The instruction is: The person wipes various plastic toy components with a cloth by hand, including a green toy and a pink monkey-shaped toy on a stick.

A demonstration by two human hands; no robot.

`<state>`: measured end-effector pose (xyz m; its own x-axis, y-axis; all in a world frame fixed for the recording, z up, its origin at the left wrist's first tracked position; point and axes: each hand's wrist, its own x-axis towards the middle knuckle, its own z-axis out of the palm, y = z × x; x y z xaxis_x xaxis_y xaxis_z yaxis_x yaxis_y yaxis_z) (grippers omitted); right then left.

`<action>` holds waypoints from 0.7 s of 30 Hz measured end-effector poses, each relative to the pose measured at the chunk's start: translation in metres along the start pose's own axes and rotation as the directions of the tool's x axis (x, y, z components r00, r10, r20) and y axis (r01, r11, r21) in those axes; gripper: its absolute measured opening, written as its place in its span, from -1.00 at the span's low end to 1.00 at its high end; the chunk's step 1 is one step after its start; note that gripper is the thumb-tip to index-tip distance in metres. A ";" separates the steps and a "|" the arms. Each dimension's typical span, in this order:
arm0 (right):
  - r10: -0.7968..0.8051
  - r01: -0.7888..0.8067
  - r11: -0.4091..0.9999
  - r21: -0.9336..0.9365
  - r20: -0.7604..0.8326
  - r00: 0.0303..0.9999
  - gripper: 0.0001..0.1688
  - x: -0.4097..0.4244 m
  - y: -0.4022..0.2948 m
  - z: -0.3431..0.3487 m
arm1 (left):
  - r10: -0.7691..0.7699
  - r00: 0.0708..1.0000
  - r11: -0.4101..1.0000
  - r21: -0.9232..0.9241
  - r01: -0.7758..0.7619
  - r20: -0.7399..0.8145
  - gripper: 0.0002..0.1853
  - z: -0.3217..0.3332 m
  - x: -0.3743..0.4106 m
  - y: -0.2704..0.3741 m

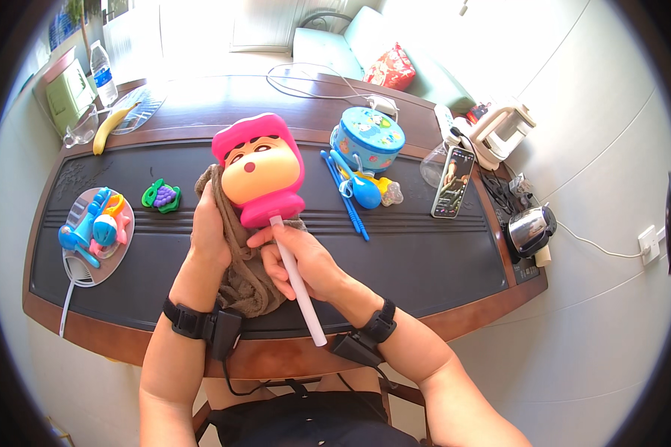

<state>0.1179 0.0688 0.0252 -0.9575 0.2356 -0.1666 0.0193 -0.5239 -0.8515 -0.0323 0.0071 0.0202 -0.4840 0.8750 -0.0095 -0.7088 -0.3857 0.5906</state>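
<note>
Above the table I hold a pink plastic cartoon-head toy [263, 173] by its white stick handle [299, 290]. The handle slants down toward the table's front edge, between the thumb and fingers of my right hand [305, 260]. My left hand [209, 229] grips a brown cloth [249, 279] against the left side of the head. The cloth hangs below the toy and bunches over the black tabletop. Most of my left fingers are hidden behind the cloth and the toy.
A hand fan [124, 262] bearing several toys lies left, near a grape-shaped toy [165, 196]. Right of centre are blue sticks [344, 193], a blue maraca [365, 191] and a round blue box [368, 139]. A phone [453, 181] leans near a kettle [528, 229]. A banana [112, 129] lies far left.
</note>
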 end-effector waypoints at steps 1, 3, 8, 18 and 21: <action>-0.010 0.010 0.999 0.032 -0.001 1.000 -0.54 -0.001 -0.001 0.001 | -0.008 1.000 1.000 0.005 0.008 -0.008 -0.50 0.000 -0.001 0.000; -0.072 0.072 0.997 0.011 -0.004 0.997 -0.53 0.001 0.000 -0.001 | -0.017 0.999 0.999 0.036 0.018 -0.036 -0.49 -0.001 0.000 -0.002; -0.149 0.144 0.987 -0.077 -0.067 0.987 -0.52 0.005 0.004 -0.008 | -0.050 0.996 0.987 0.149 0.060 -0.072 -0.46 0.005 -0.005 -0.008; -0.154 0.077 0.928 -0.365 -0.188 0.970 -0.55 0.007 0.009 -0.007 | 0.207 0.976 0.895 0.415 -0.164 -0.062 -0.49 0.007 -0.007 -0.011; -0.143 0.063 0.911 -0.408 -0.170 0.975 -0.57 0.008 0.012 -0.006 | 0.182 0.976 0.941 0.310 -0.138 -0.119 -0.50 0.001 -0.004 -0.006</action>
<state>0.1119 0.0696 0.0105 -0.8872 0.4442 -0.1251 0.0753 -0.1280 -0.9889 -0.0253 0.0066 0.0174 -0.6629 0.7487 0.0020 -0.4408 -0.3924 0.8073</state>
